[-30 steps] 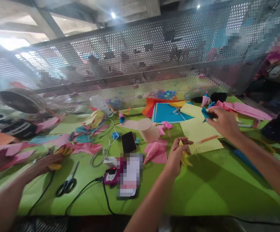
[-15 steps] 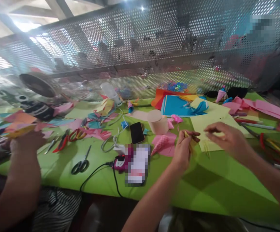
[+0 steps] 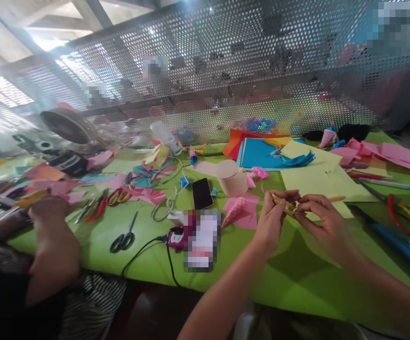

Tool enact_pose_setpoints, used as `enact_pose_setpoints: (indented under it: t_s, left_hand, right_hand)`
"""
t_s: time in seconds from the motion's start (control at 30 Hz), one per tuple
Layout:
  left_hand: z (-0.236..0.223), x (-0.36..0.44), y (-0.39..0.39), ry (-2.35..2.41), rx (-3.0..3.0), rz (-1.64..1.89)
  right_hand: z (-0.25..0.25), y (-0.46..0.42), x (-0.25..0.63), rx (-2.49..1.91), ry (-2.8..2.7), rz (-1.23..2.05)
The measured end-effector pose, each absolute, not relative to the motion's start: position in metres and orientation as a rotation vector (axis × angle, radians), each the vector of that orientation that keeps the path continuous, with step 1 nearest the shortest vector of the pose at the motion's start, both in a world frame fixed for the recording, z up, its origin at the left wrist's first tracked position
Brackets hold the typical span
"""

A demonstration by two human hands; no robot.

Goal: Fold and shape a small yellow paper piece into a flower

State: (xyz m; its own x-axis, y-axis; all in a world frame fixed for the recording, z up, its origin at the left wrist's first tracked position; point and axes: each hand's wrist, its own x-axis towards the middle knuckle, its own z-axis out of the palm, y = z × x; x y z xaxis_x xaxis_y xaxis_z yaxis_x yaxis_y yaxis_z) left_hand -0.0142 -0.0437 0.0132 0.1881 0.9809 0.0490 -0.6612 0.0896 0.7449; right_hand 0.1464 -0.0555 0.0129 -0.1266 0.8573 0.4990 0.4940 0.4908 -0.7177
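Note:
Just above the green table (image 3: 148, 264), a small folded piece of yellow paper (image 3: 290, 208) sits between my two hands. My left hand (image 3: 271, 218) pinches it from the left with thumb and fingers. From the right, the fingertips of my right hand (image 3: 321, 218) close on its other end. Part of the paper is hidden by my fingers. Behind the hands lie sheets of pale yellow paper (image 3: 307, 182). Left of my left hand, a pink patterned paper cone (image 3: 236, 210) rests on a pink sheet (image 3: 249, 219).
A pale cup (image 3: 231, 179), a dark phone (image 3: 202, 193) and a lit phone (image 3: 203, 243) are left of my hands. Scissors (image 3: 124, 236) lie farther left, near a co-worker's hand (image 3: 51, 208). A long blue object (image 3: 403, 245) lies right. Perforated metal (image 3: 226, 85) stands behind.
My right hand has moved left and meets my left hand at the yellow paper; before, the two were apart. The co-worker's arm at left has shifted a little rightward in view.

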Motion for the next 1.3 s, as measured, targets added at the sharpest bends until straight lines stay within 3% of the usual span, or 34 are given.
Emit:
enact_pose_setpoints:
  t_s: [0.23, 0.7, 1.0, 1.1, 1.3]
  left_hand:
    - [0.015, -0.016, -0.045, 0.593, 0.846, 1.283]
    - [0.009, -0.02, -0.037, 0.768, 0.847, 1.24]
    - [0.009, -0.022, -0.037, 0.78, 0.843, 1.283]
    - [0.012, -0.021, -0.038, 0.782, 0.852, 1.292]
    - [0.014, -0.019, -0.04, 0.821, 0.895, 1.308]
  right_hand:
    - [0.007, -0.05, 0.15, -1.205, -1.387, 1.119]
    - [0.003, -0.052, 0.155, -1.127, -1.232, 1.159]
    - [-0.007, -0.049, 0.149, -1.027, -0.927, 1.493]
    - [-0.006, -0.048, 0.149, -1.077, -0.999, 1.41]
    - [0.005, -0.052, 0.156, -1.23, -1.417, 0.679]
